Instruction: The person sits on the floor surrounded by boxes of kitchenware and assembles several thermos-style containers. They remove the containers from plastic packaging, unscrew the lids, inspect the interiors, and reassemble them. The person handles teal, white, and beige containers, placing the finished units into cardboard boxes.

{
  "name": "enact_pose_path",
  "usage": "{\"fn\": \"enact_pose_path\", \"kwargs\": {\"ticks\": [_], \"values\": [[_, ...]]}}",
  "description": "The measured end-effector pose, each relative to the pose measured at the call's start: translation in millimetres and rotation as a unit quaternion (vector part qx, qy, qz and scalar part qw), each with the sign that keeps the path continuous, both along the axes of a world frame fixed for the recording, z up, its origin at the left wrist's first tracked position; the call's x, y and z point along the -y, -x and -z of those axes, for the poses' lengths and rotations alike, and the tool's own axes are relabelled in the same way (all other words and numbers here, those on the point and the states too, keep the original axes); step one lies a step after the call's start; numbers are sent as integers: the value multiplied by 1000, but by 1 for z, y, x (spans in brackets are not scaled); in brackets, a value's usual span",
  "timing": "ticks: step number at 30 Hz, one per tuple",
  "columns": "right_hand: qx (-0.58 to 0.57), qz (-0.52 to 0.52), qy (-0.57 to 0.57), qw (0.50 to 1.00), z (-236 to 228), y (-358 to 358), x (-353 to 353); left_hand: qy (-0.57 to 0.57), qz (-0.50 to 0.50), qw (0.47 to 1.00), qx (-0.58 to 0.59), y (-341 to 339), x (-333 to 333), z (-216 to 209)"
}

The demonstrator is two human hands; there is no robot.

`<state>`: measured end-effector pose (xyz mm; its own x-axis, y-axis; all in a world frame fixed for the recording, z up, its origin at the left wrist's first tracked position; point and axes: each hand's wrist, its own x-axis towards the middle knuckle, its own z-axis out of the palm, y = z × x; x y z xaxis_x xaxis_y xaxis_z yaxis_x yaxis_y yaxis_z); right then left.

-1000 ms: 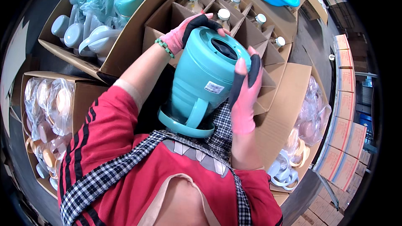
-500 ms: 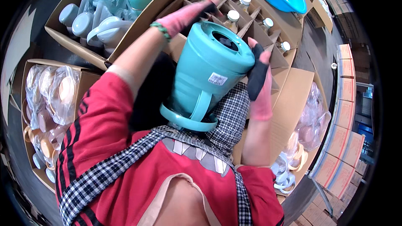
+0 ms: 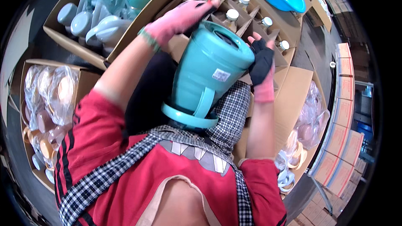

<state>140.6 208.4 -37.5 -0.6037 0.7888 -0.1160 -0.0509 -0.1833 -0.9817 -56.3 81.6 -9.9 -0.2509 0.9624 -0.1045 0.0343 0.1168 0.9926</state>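
A teal plastic jug (image 3: 203, 67) with a side handle and a ring at its lower end leans on my lap, its recessed, dark opening facing up and away. My left hand (image 3: 180, 20), in a pink and black glove, is beyond the jug's upper left edge, fingers stretched toward the divided carton (image 3: 251, 14); it is slightly blurred and no held thing shows. My right hand (image 3: 261, 62), palm side black, is beside the jug's upper right rim with fingers apart and slightly bent. Whether it touches the rim is unclear. White-capped glass bottles (image 3: 231, 15) stand in the carton's compartments.
A blue basin (image 3: 287, 4) of small white pieces stands at the far right. At left are a carton of teal and grey-blue jugs (image 3: 81, 23) and a carton of bagged pale parts (image 3: 46, 96). Another carton (image 3: 289, 104) is at right, before stacked boxes (image 3: 335, 142).
My left hand has moved slightly, its back now turned more toward me. The right hand has turned, showing its black palm side and bent fingers. The jug has barely shifted.
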Motion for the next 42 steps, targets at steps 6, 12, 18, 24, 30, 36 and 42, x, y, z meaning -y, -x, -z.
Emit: {"fn": "enact_pose_path", "kwargs": {"ticks": [6, 12, 18, 24, 30, 36, 42], "values": [[-69, -208, 211, 953, 28, -20, -28, -8, -26, 915, -404, -65, 10, 7], [-9, -73, 23, 997, 43, -33, -16, 8, 11, 991, -131, -30, -21, 34], [34, 18, -35, 999, 22, -28, -6, -28, -20, 992, 125, -14, -23, 65], [40, -26, -27, 998, 10, -21, 18, -78, -24, 983, 162, -24, -16, 62], [21, 82, 178, 981, 23, -16, -33, -34, -169, 958, -227, -55, -18, 39], [106, 51, -320, 940, 18, -24, 43, -23, -31, 949, 313, 14, -26, 84], [-16, -32, 139, 990, 34, -17, -37, -106, -201, 946, -232, -76, 6, 43]]}}
